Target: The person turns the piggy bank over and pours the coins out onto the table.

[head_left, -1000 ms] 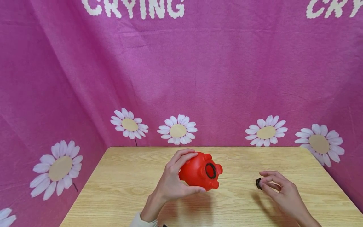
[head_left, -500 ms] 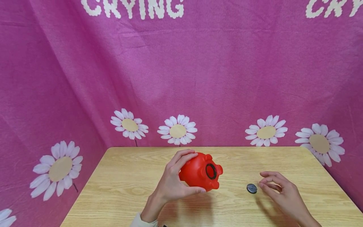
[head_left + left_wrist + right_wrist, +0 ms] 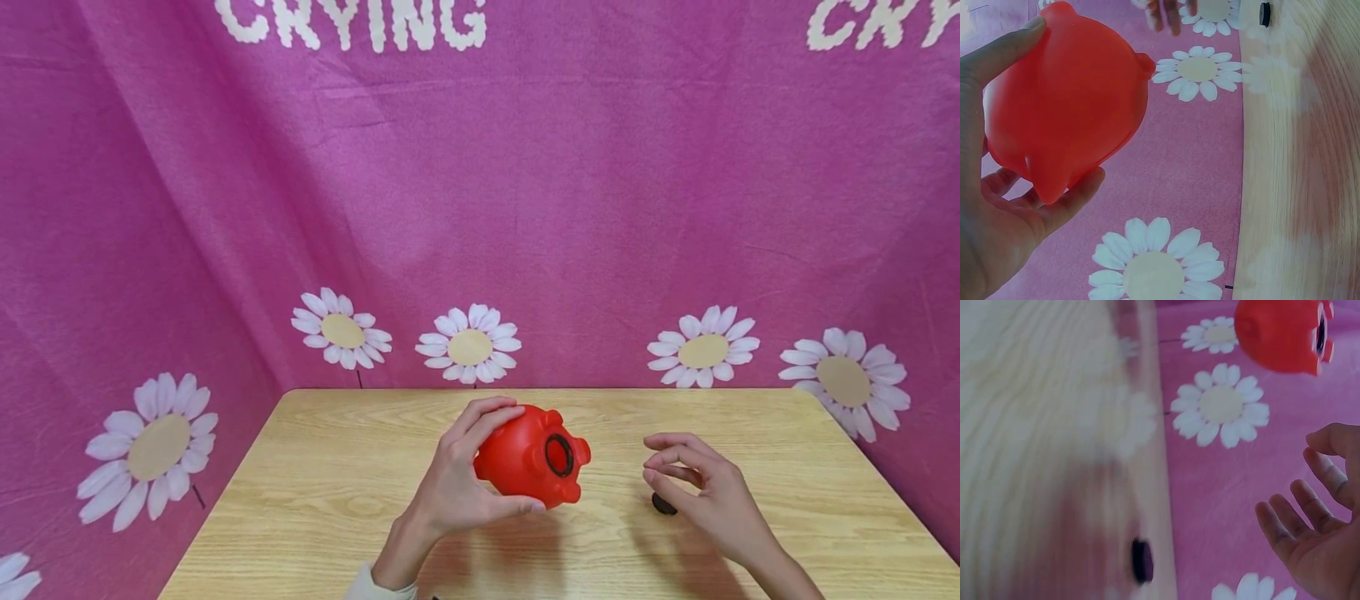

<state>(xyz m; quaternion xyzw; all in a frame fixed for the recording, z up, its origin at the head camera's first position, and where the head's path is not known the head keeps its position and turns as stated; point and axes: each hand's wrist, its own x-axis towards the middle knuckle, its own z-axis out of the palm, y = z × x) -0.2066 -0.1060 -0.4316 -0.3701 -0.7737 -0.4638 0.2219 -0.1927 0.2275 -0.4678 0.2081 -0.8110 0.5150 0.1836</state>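
A red pig-shaped piggy bank (image 3: 513,454) is tipped on its side in my left hand (image 3: 453,483), off the table. The thumb and fingers grip its round body from the left. Its underside, with stubby feet and a black-ringed round hole (image 3: 558,455), faces right. My right hand (image 3: 705,492) hovers over the table with loosely bent fingers and holds nothing. Below its thumb lies a small black round plug (image 3: 663,504), partly hidden by the hand in the head view. The right wrist view shows the plug (image 3: 1142,561) on the table, apart from the fingers.
A light wooden table (image 3: 345,467) stretches under both hands. Behind it and to the left hangs a magenta cloth (image 3: 525,200) printed with white daisies and letters, close to the table's far edge.
My right hand has let go of the black plug, which dropped onto the table, and has then moved left over it. My left hand and the piggy bank have stayed nearly still.
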